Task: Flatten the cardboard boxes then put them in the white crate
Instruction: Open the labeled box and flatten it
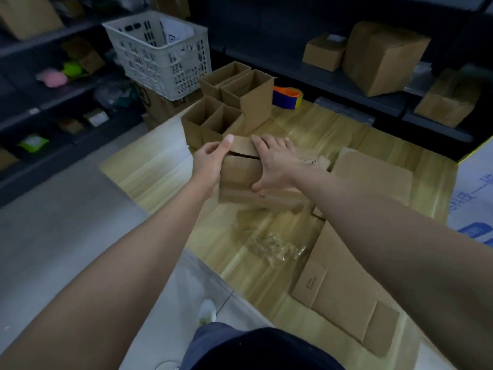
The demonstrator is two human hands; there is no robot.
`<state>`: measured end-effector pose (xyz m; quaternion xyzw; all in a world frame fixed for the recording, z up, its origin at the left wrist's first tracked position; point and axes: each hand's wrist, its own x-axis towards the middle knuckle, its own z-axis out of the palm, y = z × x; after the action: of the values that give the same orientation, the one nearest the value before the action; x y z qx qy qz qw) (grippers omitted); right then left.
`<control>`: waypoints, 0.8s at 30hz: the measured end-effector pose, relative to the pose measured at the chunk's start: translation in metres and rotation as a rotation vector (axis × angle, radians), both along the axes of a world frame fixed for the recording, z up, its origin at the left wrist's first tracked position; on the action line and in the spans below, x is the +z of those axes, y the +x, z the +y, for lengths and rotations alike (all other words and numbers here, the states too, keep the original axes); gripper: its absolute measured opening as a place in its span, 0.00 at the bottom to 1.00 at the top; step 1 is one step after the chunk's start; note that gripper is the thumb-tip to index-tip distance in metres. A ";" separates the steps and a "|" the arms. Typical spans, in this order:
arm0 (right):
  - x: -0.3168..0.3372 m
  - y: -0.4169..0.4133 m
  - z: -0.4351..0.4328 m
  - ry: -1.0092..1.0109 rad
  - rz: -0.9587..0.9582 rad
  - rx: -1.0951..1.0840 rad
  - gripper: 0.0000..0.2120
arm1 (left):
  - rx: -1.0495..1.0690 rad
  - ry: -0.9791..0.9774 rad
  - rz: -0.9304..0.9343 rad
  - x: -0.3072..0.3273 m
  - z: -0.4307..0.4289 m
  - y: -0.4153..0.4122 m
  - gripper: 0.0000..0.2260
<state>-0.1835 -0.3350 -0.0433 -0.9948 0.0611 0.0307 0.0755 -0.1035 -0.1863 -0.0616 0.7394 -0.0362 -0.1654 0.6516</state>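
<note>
A small cardboard box (241, 173) sits in the middle of the wooden table (160, 166), its top flaps closed. My left hand (210, 158) grips its left side, thumb over the top flap. My right hand (277, 161) lies spread across the top and right side, thumb on the front face. Behind it stand several open cardboard boxes (229, 108). The white crate (160, 52) stands on a large carton beyond the table's far left corner, with white sheets inside. Flattened cardboard (344, 284) lies near right; another flat sheet (373, 177) lies right of the box.
A blue and orange tape dispenser (286, 98) sits at the table's far edge. Crumpled clear tape (272, 247) lies in front of the box. Dark shelves with sealed cartons (381, 57) run along the back and left. A white printed board (474, 198) stands at right.
</note>
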 end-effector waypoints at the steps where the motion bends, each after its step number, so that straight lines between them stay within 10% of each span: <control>1: -0.002 0.011 0.009 0.020 0.004 0.015 0.57 | 0.012 0.050 -0.014 0.000 0.010 0.007 0.17; 24: -0.003 0.057 -0.008 0.322 0.211 -0.404 0.25 | -0.067 0.379 0.023 -0.025 0.027 0.068 0.30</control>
<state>-0.1263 -0.3434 -0.0466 -0.9289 0.2600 0.1278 0.2306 -0.0351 -0.1593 -0.0869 0.8453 -0.0217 -0.1990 0.4953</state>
